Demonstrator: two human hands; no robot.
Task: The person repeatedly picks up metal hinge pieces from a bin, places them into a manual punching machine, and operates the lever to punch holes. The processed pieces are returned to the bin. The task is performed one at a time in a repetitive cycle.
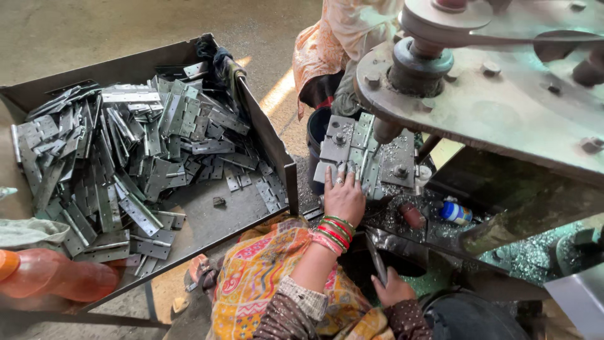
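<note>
Nearest, right hand is wrapped around a metal lever. Left hand, fingers spread, presses flat on a hinge in the machine's fixture; a tray of hinges lies alongside.

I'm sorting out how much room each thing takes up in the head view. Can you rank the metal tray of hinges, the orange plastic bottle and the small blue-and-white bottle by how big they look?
1. Metal tray, by far the largest.
2. Orange plastic bottle, partly cut off at the frame edge and nearer the camera, so its look may flatter it.
3. Small blue-and-white bottle, the smallest.
</note>
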